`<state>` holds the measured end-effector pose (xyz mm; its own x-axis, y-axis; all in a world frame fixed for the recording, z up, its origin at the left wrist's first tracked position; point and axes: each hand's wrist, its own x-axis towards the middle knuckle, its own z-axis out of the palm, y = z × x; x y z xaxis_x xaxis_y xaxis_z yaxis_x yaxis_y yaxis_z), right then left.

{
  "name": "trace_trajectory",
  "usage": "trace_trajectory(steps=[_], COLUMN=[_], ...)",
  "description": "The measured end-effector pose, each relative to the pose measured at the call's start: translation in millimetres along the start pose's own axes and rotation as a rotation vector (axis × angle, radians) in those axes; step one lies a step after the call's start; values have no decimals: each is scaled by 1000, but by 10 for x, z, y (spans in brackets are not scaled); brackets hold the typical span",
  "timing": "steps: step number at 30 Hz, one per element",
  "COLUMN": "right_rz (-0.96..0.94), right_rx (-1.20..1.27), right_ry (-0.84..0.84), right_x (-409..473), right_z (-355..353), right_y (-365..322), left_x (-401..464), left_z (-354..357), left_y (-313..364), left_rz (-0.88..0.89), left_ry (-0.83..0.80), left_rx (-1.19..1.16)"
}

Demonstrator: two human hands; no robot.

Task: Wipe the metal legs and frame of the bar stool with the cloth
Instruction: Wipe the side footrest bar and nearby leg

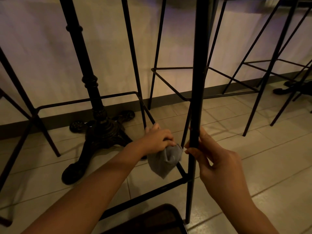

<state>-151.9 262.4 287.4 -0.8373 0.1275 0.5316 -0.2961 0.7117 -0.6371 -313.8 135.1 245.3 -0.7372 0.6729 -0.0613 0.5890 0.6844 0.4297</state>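
Bar stool [196, 81] — black metal frame, standing on a pale tiled floor [253, 157] near a light wall [50, 56] with a dark skirting. Nearest leg [192, 166] upright in the foreground; footrest bar [152, 193] running low across to the left.
Right hand [214, 159]: fingers curled round the nearest leg, gripping it above the footrest.
Left hand [159, 140]: fingers closed on a grey cloth [164, 159], bunched and hanging down, held at a side footrest rail just left of the gripped leg.
Adjacent — ornate cast table base [99, 129] to the left; further stools [263, 73] of like frame to the right.
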Motion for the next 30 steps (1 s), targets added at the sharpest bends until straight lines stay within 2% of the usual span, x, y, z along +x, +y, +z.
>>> trace_trajectory(steps=[3,7,13,17,30], right_rz=[-1,8,28,23,41], right_rx=[0,3,15,2,71], right_ry=[3,-1,-47,-37,-9], right_x=[4,-10,4,2,-24], right_z=[4,-5,-21,-16,26], right_y=[9,-7,-19,-25,-8], left_x=[29,-188,-327,-255,360], left_z=[-13,213,383,421,83], left_y=[-57,61,6,-77,-786], left_rz=[35,167,264,332,191], left_ry=[97,234,142,190,377], left_rx=[-13,-203,-320,-331,-189])
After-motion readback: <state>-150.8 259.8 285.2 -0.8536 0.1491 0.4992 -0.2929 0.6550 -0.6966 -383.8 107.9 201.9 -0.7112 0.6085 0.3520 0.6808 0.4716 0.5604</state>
